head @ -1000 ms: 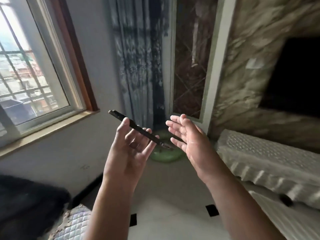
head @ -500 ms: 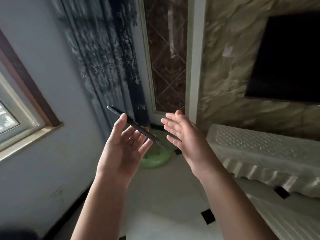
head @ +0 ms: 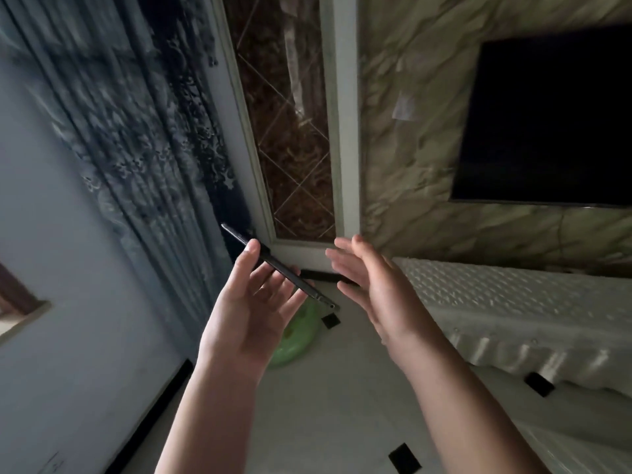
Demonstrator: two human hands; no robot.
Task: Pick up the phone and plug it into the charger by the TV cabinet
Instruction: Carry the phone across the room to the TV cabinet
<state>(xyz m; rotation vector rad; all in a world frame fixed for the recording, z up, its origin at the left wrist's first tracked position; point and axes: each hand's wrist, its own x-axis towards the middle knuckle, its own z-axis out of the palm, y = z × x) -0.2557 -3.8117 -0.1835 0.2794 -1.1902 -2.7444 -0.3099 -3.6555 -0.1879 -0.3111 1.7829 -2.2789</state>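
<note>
Left hand [head: 254, 311] is up in front of the person, palm facing away from cam, fingers loosely curled w/ the phone [head: 278, 266] resting across the fingertips, thumb laid along its near edge. Phone is seen edge-on, a thin dark slab, tilted: far end up-left toward the curtain [head: 130, 131], near end down-right, sticking out past the fingers w/ a small port visible at the tip. Grip looks light, more a cradle than a clamp.

Right hand [head: 371, 285] is spread flat, fingers straight and together, palm turned toward the phone; it holds nothing. It's just beside the phone's lower end but apart from it, a gap of floor [head: 342, 388] showing btwn.

Below the hands, a green round object [head: 294, 340] lies on the pale tiled floor, partly hidden behind the left wrist. To the right, the TV cabinet [head: 513, 309] is covered w/ a white textured cloth w/ a ruffled edge. Above it, a dark TV [head: 547, 121] hangs on the marbled wall. No charger can be made out in this view.
</note>
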